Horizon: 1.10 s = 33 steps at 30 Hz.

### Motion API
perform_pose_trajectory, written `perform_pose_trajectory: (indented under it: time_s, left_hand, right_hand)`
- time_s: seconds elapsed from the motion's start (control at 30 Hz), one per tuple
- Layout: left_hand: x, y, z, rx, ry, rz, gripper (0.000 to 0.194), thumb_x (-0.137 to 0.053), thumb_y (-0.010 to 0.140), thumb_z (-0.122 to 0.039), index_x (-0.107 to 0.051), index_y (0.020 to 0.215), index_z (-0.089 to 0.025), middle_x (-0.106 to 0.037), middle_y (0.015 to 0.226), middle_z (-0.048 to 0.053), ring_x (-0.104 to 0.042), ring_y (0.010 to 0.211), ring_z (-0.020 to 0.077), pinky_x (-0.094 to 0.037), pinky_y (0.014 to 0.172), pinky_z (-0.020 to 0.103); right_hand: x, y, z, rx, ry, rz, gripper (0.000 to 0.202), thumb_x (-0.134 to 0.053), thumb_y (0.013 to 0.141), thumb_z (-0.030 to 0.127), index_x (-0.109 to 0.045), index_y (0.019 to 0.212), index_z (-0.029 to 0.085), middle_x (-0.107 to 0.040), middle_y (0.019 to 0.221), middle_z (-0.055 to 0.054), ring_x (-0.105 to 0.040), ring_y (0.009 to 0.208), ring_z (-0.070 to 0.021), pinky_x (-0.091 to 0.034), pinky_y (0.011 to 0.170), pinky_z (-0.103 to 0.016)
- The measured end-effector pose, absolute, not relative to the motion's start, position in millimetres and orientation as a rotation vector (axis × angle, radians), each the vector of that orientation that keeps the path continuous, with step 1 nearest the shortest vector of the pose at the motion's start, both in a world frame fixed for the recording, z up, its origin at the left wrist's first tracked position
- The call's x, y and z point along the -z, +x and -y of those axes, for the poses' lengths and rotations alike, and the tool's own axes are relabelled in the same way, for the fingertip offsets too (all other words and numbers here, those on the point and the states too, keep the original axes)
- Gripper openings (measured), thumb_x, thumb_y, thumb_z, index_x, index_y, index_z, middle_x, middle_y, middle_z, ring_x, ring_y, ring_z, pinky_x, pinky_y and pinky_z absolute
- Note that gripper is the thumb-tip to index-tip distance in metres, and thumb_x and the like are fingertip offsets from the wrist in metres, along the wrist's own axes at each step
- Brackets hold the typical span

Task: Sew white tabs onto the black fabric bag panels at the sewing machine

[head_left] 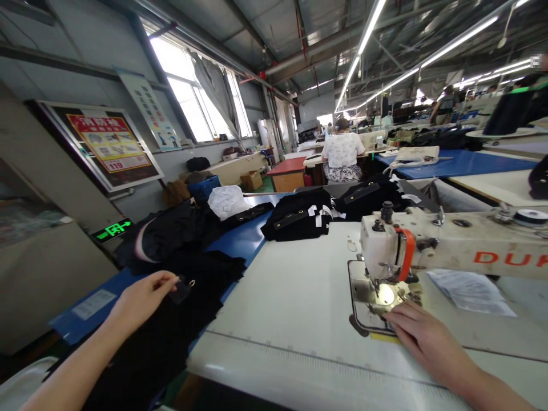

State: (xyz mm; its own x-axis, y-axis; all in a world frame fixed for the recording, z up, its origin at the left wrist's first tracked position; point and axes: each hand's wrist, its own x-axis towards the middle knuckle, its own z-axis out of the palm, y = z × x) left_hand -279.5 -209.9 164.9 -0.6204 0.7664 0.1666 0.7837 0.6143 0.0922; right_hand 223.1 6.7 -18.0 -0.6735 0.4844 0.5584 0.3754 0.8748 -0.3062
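My left hand [148, 294] pinches a small dark piece [180, 291] with a gold-coloured ring, over black fabric [205, 274] at the left edge of the sewing table. On the right, my right hand [411, 325] rests beside the lit needle area of the white sewing machine [445, 240], fingers bent over the metal plate [363, 291]. Whether those fingers hold anything is hidden. Black garment pieces [297, 214] with white labels lie behind the table's pale top [291, 291].
A clear plastic packet [471, 291] lies under the machine arm. Dark fabric [166, 234] and a white plastic bag [226, 201] are piled at the left on a blue surface [246, 242]. A seated person [343, 151] in a white top is further back.
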Motion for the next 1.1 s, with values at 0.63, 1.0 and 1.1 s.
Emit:
perform_pose_trajectory:
  time_s: [0.63,1.0,1.1]
  left_hand:
    - [-153.2,-225.0,193.9,0.44,-1.328,2.122,0.047,-0.034,0.093,-0.047,-0.068,0.095,-0.015,-0.075,0.093,0.01,-0.07,0.082,0.0249,-0.055,0.077,0.036]
    - [-35.0,-7.5,87.0,0.198,-2.242,1.77,0.035,-0.036,0.096,-0.015,-0.069,0.085,-0.015,-0.069,0.083,0.007,-0.063,0.081,0.0205,-0.052,0.075,0.033]
    - [-33.3,8.7,76.7,0.248,-2.388,1.692,0.038,-0.033,0.097,-0.017,-0.071,0.094,-0.015,-0.071,0.091,0.01,-0.063,0.087,0.0224,-0.052,0.081,0.038]
  right_hand:
    - [11.8,222.4,-5.0,-0.239,-0.616,2.414,0.026,-0.043,0.096,0.02,-0.069,0.1,0.02,-0.067,0.093,-0.008,-0.063,0.086,-0.0203,-0.053,0.076,-0.032]
    - [-2.4,220.9,-1.2,-0.234,-0.72,2.418,0.023,-0.047,0.094,0.015,-0.07,0.09,0.018,-0.064,0.081,-0.007,-0.057,0.082,-0.0201,-0.049,0.075,-0.032]
    - [-4.3,239.1,1.9,-0.259,-0.745,2.394,0.024,-0.045,0.095,0.016,-0.069,0.093,0.018,-0.064,0.083,-0.007,-0.057,0.083,-0.0196,-0.049,0.075,-0.031]
